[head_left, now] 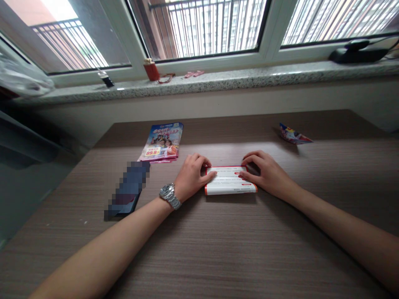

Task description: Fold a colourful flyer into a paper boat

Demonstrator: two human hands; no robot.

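A folded white leaflet with a red border lies flat on the wood-grain desk, just in front of me. My left hand presses its fingers on the leaflet's left end, and a steel wristwatch circles that wrist. My right hand holds the right end, with the fingertips on top. Left of the hands lies a smartphone, its surface pixelated. Beyond it is a colourful brochure showing a printed 89.9 price.
A folded colourful paper lies at the desk's far right. Behind the desk runs a granite windowsill holding a small red container, pink items and a black device. Barred windows stand beyond.
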